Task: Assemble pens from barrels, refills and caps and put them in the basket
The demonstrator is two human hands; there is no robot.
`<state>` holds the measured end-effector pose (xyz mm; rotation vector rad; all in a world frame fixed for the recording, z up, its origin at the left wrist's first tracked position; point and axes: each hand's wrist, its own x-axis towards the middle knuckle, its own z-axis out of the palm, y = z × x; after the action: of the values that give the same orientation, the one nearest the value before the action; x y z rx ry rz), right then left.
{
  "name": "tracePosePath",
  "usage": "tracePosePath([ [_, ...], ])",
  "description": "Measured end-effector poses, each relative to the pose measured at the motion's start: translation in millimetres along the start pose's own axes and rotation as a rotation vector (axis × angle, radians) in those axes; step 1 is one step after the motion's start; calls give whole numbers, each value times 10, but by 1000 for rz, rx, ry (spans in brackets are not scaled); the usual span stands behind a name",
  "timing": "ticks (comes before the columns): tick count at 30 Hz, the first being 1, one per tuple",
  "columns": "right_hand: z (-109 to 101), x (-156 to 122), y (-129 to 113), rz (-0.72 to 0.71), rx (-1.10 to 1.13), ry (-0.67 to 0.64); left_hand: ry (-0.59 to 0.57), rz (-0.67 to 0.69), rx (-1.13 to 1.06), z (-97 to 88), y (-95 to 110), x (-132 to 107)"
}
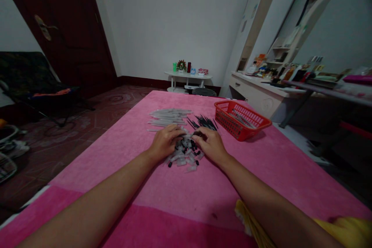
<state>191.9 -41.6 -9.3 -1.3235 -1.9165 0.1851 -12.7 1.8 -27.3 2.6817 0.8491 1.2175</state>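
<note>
head view: the left hand (165,142) and right hand (211,145) meet near the centre of a pink cover (122,166), each with thumb and fingertips drawn narrow on a pale piece (188,136). it is held about level between them, presumably so both ends can be steadied; its exact shape is too small to tell. at six o'clock from it, just below the fingers, lies a loose pile of small clear and black parts (181,159), apparently kept there for short reach. at eleven o'clock, pale rods (170,117) lie crosswise, roughly parallel, which suggests deliberate sorting. at one o'clock, thin black sticks (205,122) form a separate fanned heap, likely kept apart by kind. at two o'clock, beyond the right hand, a red basket (232,124) contains slender items (243,119); its position leaves the hands unobstructed. at five o'clock, yellow cloth (250,221) shows by the right forearm.
</note>
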Motion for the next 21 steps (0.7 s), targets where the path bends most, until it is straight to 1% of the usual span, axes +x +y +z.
tracePosePath([
  [3, -10, 1, -12, -18, -7, -21, -4, 7, -1, -1, 1, 0],
  [6, -16, 0, -21, 2, 2, -15, 10, 8, -17, 3, -2, -1],
  [9, -16, 2, -29, -8, 19, -16, 22, -4, -29, 8, -6, -3],
  [12, -9, 2, -32, -13, 27, -36, 8, 4, -25, 10, -6, -2],
  [16, 23, -2, -14, 34, 94, -68, -2, 26, 12, -9, 8, 3],
  [21, 62, -3, 12, 89, 145, -93, 38, 67, 90, -46, 12, 10],
])
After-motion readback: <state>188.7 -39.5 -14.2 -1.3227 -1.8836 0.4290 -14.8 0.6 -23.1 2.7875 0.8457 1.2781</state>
